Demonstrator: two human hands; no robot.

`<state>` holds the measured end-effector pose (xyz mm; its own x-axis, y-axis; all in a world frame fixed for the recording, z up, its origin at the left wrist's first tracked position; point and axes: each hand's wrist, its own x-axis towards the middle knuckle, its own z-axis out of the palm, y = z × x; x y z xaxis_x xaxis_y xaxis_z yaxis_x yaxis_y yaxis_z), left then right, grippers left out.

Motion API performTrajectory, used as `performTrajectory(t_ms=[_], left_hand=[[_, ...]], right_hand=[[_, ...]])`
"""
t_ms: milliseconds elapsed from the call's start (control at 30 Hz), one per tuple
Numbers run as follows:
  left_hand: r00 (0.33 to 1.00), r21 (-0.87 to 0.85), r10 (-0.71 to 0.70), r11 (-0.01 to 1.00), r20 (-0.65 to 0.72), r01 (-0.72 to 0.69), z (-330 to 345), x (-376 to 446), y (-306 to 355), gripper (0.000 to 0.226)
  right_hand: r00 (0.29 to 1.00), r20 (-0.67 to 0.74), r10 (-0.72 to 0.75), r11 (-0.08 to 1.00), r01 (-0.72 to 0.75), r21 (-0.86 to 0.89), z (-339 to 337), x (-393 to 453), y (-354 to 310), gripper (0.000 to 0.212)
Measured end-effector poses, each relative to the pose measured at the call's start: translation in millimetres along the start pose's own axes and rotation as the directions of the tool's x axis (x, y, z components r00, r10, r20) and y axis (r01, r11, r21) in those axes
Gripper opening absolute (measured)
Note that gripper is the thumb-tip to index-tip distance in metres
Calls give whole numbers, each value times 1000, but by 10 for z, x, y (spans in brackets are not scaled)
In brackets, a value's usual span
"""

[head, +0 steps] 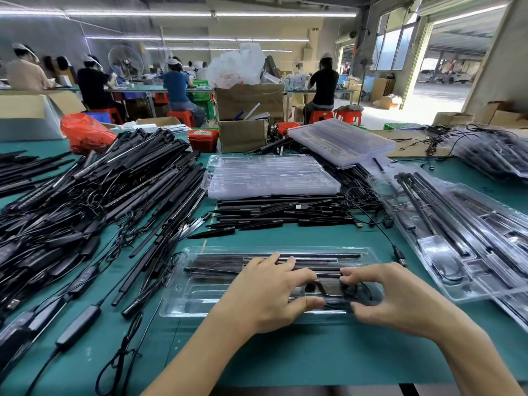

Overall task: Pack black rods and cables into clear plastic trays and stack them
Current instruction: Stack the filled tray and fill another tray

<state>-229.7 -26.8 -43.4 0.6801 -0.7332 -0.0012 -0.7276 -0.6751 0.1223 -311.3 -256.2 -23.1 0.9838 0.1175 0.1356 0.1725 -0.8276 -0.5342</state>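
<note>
A clear plastic tray (197, 292) lies on the green table in front of me, with black rods (320, 257) in its far slots. My left hand (268, 290) and my right hand (391, 295) meet over the tray's right part. Both pinch a black coiled cable with its controller (333, 290) and hold it down into a compartment. Its USB plug (400, 256) trails out to the right. My palms hide part of the cable.
A big heap of loose black rods and cables (94, 201) fills the left. Empty clear trays (268, 177) are stacked at centre back, above a row of rods (280, 212). Packed trays (463, 238) lie right. Cardboard boxes (243, 134) stand behind.
</note>
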Motion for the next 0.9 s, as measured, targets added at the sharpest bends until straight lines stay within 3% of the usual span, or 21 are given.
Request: performTrajectory(t_ms=[133,333,533,733,900], left_hand=[[1000,3,9,1000,11,-9,-11,11,-7,64],[1000,0,19,1000,-13,-19,30,-3,-39,65],[996,-80,-24,997,-84,17,132,-41,-31,70],[988,-141,-89,988,-127,71,192,3,36,38],[981,-138,-104,987,-162,82,198,39,73,29]], right_hand=[[998,40,39,999,-39,11,-10,35,63,30],[992,116,49,996,-41,-73,11,93,77,37],[987,155,40,989,-18,-146,1,113,23,29],[985,161,67,991,-48,-123,40,31,24,31],[977,190,100,982,-66,-175,66,24,29,36]])
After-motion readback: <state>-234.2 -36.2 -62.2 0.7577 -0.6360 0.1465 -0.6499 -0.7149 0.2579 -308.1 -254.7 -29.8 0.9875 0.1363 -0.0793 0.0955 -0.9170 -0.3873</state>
